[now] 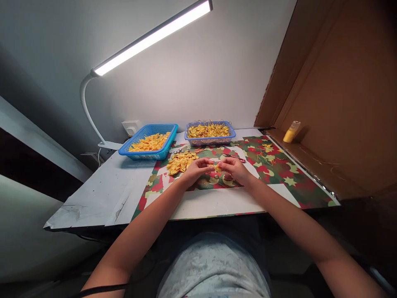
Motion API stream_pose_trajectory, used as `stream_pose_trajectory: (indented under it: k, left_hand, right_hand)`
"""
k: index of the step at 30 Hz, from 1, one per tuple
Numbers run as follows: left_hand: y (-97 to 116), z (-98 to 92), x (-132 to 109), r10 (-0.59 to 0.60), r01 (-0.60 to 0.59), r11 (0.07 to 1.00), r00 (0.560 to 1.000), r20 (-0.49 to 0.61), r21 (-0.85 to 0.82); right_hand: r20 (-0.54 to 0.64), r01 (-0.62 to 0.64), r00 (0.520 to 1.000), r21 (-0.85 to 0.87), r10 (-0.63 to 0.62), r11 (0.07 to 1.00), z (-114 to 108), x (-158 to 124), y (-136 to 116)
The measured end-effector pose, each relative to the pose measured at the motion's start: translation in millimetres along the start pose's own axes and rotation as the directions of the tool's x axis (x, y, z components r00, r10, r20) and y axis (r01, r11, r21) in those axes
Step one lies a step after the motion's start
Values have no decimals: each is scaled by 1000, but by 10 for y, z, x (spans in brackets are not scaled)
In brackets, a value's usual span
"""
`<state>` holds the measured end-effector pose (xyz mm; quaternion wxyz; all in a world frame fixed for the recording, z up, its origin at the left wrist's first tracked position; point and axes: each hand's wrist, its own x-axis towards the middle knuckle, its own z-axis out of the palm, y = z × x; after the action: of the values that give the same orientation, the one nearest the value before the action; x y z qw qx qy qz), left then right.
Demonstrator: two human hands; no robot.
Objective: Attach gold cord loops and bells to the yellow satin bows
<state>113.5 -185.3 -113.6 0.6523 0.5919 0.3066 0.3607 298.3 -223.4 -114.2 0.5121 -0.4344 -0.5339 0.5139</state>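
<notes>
A small yellow ribbon bow (217, 167) is pinched between my two hands over the patterned mat. My left hand (198, 169) closes its fingertips on the bow's left side. On its right side, the thumb and fingers of my right hand (235, 169) press together. Part of the bow is hidden behind the fingers. Close to my left hand lies a pile of yellow bows (181, 162). Beyond my right hand rests a slim reddish tool (237, 158), too small to name. A tiny shiny piece (216, 177) lies just below the held bow.
A blue basket (172, 138) of yellow bows stands at the back left. Beside it, a purple-blue basket (209, 142) holds gold pieces with thin ties. A lit lamp (155, 39) hangs above. Yellow thread (290, 133) stands upright by the cardboard (341, 103) at right.
</notes>
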Motion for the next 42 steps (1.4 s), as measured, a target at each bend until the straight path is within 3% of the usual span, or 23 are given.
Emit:
stream_pose_trajectory:
  k: [8,14,42]
  left_hand:
    - [8,21,-7,-30,34,997,998,-57,66]
    - [13,20,-6,2,9,996,994,-112,93]
    - [-73,30,25,169,-142,972,975,-141,186]
  right_hand:
    - [-38,178,981,-190,-189,965,15,-6,50]
    - [19,306,949,-285,-314,908,42,-35,40]
    - [56,342,937,-359,-345,869,77,-11,127]
